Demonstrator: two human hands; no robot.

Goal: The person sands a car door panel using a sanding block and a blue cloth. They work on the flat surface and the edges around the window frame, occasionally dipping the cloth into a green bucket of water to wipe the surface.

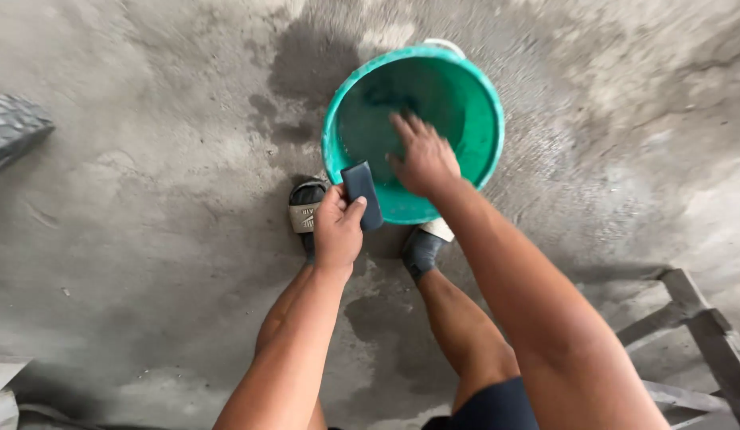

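Green bucket (473, 119) sits on the wet floor (147, 239) under the right hand (424, 159), fingers spread open inside it, while the left hand (338, 231) pinches a dark block (362, 193) beside the rim.

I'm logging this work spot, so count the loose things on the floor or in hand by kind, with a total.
Green bucket: 1
Dark rectangular block, held in the left hand: 1
Sandals: 2
Tyre at the left edge: 1
Total: 5
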